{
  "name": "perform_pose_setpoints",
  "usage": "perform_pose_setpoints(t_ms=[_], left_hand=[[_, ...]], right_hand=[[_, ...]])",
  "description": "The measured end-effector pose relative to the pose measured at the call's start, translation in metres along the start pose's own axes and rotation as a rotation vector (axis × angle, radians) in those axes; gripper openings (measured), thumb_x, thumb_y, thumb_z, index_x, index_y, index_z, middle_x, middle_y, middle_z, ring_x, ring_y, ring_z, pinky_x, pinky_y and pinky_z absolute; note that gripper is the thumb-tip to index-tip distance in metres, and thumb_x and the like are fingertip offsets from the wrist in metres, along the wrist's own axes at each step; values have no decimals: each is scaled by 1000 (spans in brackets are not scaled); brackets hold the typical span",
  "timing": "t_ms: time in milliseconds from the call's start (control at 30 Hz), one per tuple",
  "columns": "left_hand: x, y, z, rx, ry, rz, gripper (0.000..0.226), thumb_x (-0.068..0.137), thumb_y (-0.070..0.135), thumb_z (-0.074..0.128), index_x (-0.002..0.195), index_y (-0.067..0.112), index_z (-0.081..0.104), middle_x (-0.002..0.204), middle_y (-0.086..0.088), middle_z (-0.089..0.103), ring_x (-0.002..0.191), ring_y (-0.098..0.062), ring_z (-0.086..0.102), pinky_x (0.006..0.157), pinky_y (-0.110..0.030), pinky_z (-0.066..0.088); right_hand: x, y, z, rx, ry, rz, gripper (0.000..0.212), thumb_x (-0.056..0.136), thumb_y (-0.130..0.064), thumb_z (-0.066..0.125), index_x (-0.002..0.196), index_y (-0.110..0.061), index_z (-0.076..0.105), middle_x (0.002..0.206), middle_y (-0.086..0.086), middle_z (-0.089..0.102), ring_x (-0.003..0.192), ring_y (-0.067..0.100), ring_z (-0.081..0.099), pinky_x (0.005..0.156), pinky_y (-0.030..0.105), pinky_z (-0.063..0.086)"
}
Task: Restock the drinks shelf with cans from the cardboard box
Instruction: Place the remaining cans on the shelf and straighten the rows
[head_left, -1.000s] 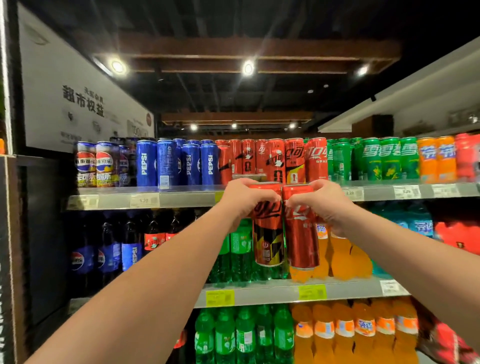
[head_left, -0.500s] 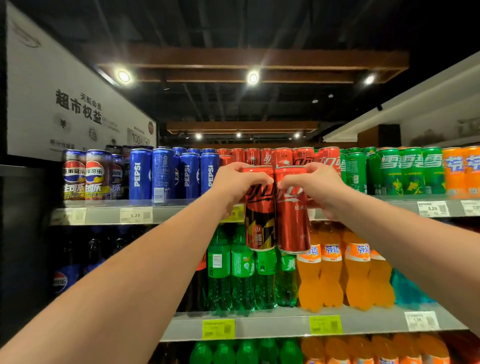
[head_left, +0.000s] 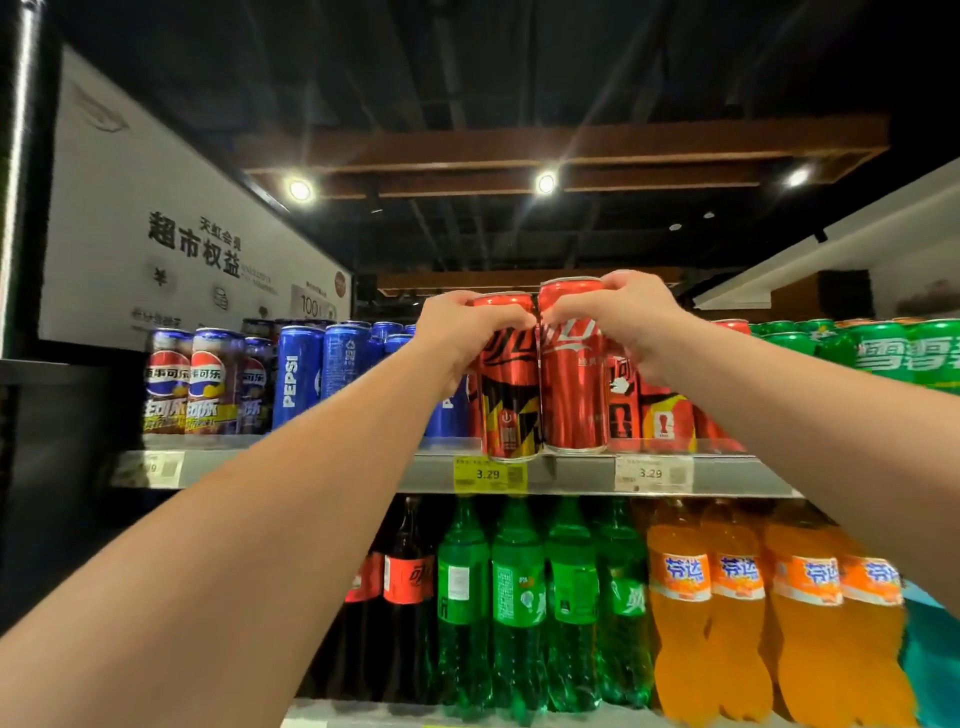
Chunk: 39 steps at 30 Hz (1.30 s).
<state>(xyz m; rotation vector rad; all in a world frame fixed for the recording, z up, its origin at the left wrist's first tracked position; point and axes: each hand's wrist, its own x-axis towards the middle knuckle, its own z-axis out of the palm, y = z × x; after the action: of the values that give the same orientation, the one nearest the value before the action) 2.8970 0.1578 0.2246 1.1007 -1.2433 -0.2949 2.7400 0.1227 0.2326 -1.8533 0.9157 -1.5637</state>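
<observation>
Red-and-black can (head_left: 511, 405) and plain red can (head_left: 574, 395) are held upright side by side, their sides touching, at the front edge of the top shelf (head_left: 311, 467). The left hand (head_left: 457, 332) grips the red-and-black can near its top, fingers curled over the rim and round the upper wall. The right hand (head_left: 623, 317) grips the plain red can the same way, with its fingertips curled over the near side of the can just under the lid. The two hands almost meet above the seam between the cans. The plain red can sits a little higher than its neighbour. The bottom of the red-and-black can overlaps the shelf's front lip, just above a yellow price tag (head_left: 488, 474); whether either can rests on the shelf I cannot tell.

Behind the right wrist, more red cans (head_left: 660, 410) stand on the same shelf, above a white price tag (head_left: 652, 473). To the left are blue Pepsi cans (head_left: 296, 379), then darker Pepsi cans (head_left: 187, 384) at the end of the row. To the far right stand green cans (head_left: 893, 358).

On the shelf below, from left to right, are dark cola bottles (head_left: 405, 571), green bottles (head_left: 519, 597) and orange bottles (head_left: 737, 597). A white sign (head_left: 171, 244) with dark characters runs along the wall on the left, and spot lights (head_left: 545, 183) shine from the dark ceiling.
</observation>
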Motion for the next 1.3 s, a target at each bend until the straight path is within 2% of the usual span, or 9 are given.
perform_pose_setpoints(t_ms=[133,300,600,667,767,833,1000,1167,1300], left_hand=[[29,-5,0,2,30,26,55,64,30,85,113,18,62,102,-1,67,96,-19,64,86,-43,56],[57,-16,6,-30,22,48,55,63,30,85,112,19,63,103,-1,67,96,-20,64,85,-43,55],[84,-48,19,-50,-29,14,52,61,31,86,108,20,67,99,0,70,91,-17,66,77,-36,56],[87,-53,20,-68,-48,-3,51,61,30,86,106,19,67,98,0,70,91,-19,67,79,-38,56],[91,-59,24,-83,-49,-28,51,60,30,87,105,18,67,96,-1,71,90,-21,68,82,-42,56],[93,-63,26,-84,-45,-37,53,59,33,87,106,19,66,96,-2,71,91,-22,68,83,-44,56],[97,-77,28,-95,-53,-70,50,64,35,83,108,21,64,100,-2,70,93,-22,67,83,-43,56],[96,-85,24,-113,-38,-64,63,62,37,85,118,21,58,105,-2,67,97,-22,65,85,-44,56],[94,-86,21,-98,-24,-78,72,65,39,83,125,20,48,111,-2,61,101,-21,61,84,-41,54]], right_hand=[[22,0,12,-33,78,-17,63,63,-32,85,116,-18,55,106,5,62,96,23,61,78,38,54],[41,11,25,-89,157,-44,67,64,-32,85,122,-16,55,110,6,61,101,24,59,78,38,53],[51,28,43,-83,223,29,65,66,-31,85,122,-13,56,107,6,62,91,23,60,70,33,49],[52,31,46,-83,226,51,66,68,-32,84,123,-13,55,105,6,62,87,22,60,65,32,47],[55,33,49,-77,236,67,71,70,-32,83,129,-11,51,110,8,62,93,23,60,66,33,47],[56,34,52,-91,247,71,69,71,-31,83,128,-9,51,105,6,61,89,22,58,66,33,47],[60,38,60,-165,253,92,68,70,-33,83,126,-9,52,109,10,64,94,26,63,77,38,53],[61,45,67,-217,217,122,64,71,-36,82,122,-9,54,104,10,65,89,26,65,73,37,54],[58,49,70,-192,212,131,76,76,-34,79,135,-9,40,118,11,59,101,28,62,73,36,51]])
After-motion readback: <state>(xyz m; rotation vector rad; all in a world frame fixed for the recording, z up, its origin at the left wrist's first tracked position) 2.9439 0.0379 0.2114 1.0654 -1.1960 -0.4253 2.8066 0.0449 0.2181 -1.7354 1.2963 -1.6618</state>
